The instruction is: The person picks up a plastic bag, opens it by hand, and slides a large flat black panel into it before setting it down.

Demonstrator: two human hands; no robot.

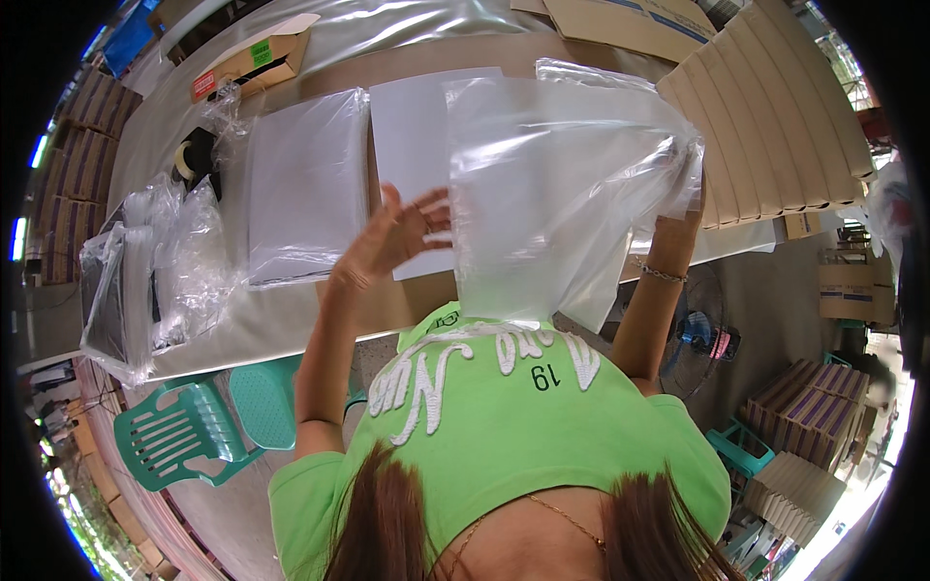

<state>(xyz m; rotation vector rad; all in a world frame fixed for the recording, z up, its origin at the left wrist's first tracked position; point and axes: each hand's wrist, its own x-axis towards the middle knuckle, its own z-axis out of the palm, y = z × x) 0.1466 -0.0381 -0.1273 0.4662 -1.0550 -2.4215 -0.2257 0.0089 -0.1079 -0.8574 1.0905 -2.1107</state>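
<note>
A large clear plastic bag (pixel 542 194) hangs spread out in front of me, its right end bunched. My right hand (pixel 682 198) grips that bunched end, its fingers partly hidden behind the plastic. Close to the bag's left edge is my left hand (pixel 402 232), fingers apart and holding nothing; whether the fingertips touch the film I cannot tell. Under and behind the bag lies a white sheet (pixel 412 126) on the table. A neat stack of clear plastic bags (pixel 305 184) sits left of it.
Crumpled plastic wrap (pixel 194 252) and a tape roll (pixel 184 160) lie at the table's left. An open carton (pixel 257 63) stands at the far left. Folded cardboard boxes (pixel 765 116) rise in a row on the right. A fan (pixel 693 329) and green chair (pixel 184 436) stand below.
</note>
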